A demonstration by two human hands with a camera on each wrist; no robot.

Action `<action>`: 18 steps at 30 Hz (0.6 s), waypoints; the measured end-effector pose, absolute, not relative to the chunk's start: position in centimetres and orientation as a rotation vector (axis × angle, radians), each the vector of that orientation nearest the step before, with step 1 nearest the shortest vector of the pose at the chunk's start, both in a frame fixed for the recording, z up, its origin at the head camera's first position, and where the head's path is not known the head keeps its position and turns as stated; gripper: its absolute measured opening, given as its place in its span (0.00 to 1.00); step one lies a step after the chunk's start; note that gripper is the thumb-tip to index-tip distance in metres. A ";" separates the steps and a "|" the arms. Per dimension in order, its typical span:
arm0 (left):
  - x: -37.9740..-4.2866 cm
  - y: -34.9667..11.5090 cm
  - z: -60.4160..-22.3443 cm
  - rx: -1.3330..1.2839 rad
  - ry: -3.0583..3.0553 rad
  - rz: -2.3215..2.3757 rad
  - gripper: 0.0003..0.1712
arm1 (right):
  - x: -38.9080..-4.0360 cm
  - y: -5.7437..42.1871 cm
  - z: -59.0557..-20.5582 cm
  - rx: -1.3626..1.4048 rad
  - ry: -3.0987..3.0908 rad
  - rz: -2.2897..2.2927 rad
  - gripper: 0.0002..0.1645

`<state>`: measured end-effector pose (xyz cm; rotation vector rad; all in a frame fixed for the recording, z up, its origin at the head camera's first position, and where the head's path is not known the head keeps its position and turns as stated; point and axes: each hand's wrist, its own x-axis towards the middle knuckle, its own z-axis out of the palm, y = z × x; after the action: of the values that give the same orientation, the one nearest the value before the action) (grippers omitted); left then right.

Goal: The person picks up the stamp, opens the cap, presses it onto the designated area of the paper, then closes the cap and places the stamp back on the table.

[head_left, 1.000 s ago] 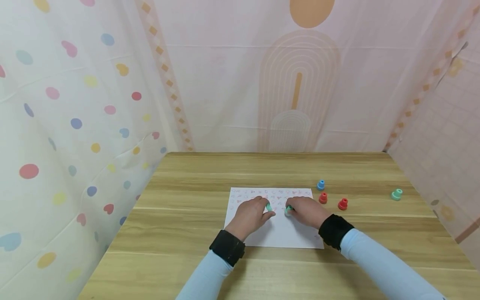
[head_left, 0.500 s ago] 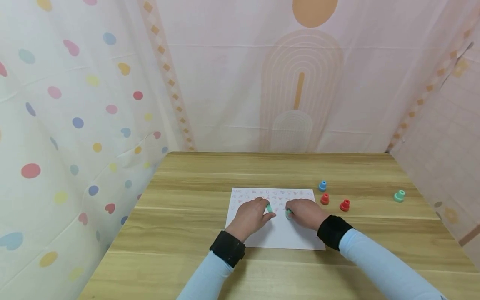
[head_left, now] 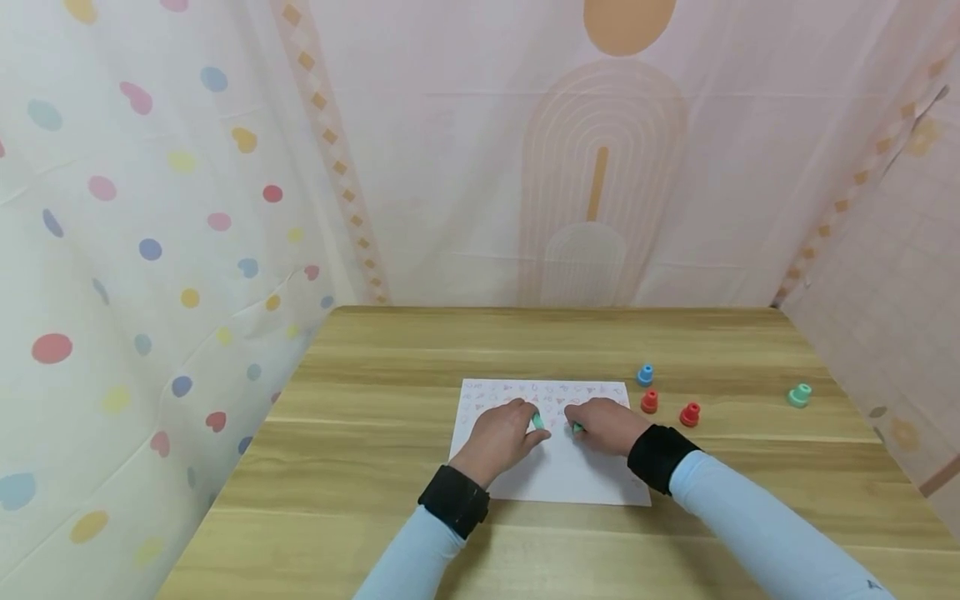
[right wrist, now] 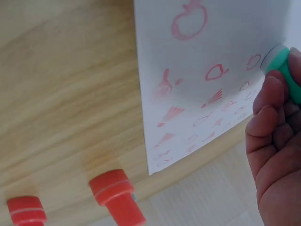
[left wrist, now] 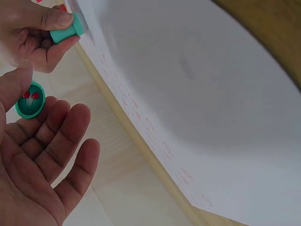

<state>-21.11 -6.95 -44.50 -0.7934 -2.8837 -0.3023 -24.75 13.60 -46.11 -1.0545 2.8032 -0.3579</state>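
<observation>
My left hand (head_left: 495, 440) hovers over the left half of a white sheet of paper (head_left: 573, 483). Between its thumb and index finger it pinches a small green cap (left wrist: 31, 102); two red cherries show inside the cap's round end. My right hand (head_left: 606, 425) grips a green toy stamp (right wrist: 282, 63) by its handle, its wide end down at the paper just right of the left hand. Rows of small pink and red stamped prints (right wrist: 215, 72) cover the far part of the sheet, while its near part is mostly blank.
To the right of the paper stand a blue stamp (head_left: 645, 375) and two red stamps, one red stamp (head_left: 649, 402) closer to the sheet, the other red stamp (head_left: 690, 414) farther right. Another green stamp (head_left: 799, 395) is near the right edge of the wooden table (head_left: 360, 467). Patterned curtains (head_left: 450, 167) hang around it.
My right hand has shifted slightly left with the green stamp, which is now more hidden behind the fingers. The left hand stays in place with the cap. The head view has tilted a little.
</observation>
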 end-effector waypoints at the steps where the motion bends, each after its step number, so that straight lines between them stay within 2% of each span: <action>1: -21.2 -6.9 -44.5 -0.791 -2.885 -0.299 0.17 | -24.8 13.6 -46.1 -1.046 2.803 -0.361 0.08; 18: -21.6 -6.9 -44.6 -0.804 -2.871 -0.306 0.18 | -24.5 13.3 -46.6 -1.037 2.840 -0.263 0.06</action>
<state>-21.58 -6.86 -44.59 -0.8040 -2.8709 -0.3061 -24.54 13.27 -46.57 -1.0375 2.8403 -0.2635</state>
